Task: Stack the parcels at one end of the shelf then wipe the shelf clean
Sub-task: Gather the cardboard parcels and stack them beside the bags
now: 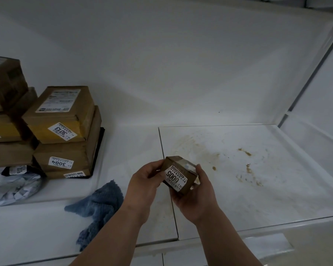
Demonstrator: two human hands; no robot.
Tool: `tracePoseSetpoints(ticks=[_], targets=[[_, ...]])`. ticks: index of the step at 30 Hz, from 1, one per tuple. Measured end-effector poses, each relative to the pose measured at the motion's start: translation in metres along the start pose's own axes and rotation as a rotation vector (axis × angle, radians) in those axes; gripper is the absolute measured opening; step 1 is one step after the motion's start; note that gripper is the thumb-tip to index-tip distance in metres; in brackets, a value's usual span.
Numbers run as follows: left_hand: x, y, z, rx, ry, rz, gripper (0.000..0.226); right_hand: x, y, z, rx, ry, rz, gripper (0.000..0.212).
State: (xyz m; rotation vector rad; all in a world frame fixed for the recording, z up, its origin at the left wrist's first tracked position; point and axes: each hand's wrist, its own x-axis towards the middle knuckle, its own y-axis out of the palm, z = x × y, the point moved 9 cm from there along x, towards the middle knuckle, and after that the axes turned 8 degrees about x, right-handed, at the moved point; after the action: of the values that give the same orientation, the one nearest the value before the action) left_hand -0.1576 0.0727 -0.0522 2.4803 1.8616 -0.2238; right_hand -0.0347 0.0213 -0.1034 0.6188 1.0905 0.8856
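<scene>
A: What's left of the small box (180, 175)?
B: Parcel stack (63, 131) well left on the shelf (210, 93); blue cloth (98, 206) nearer, at the front edge.
A: The box?
B: Held above the shelf. Left hand (144, 186) and right hand (199, 191) fingers curled round it. Brown stains (246, 166) to its right.

Parcel stack (62, 129) left of cloth (98, 206)

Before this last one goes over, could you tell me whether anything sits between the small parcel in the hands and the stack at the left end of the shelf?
Only the blue cloth lies on the shelf between the small parcel and the stack, low near the front edge. Carried above the shelf, the parcel should pass over it; nothing else visible blocks the way.
</scene>
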Motion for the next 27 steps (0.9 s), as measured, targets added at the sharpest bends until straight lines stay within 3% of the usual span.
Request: tracePoseSetpoints(ticks=[16,24,27], targets=[[-0.007,-0.01,0.016,-0.106,-0.158,-0.023,0.016,0.009,0.013,-0.004,-0.161,-0.043,0.092,0.04],[-0.015,-0.041,0.012,-0.212,-0.121,-0.194,0.018,0.004,0.033,-0.02,-0.345,-0.013,0.145,0.036],[-0.018,-0.059,0.006,-0.236,-0.083,-0.272,0.02,0.003,0.051,-0.03,-0.428,0.018,0.23,0.048]])
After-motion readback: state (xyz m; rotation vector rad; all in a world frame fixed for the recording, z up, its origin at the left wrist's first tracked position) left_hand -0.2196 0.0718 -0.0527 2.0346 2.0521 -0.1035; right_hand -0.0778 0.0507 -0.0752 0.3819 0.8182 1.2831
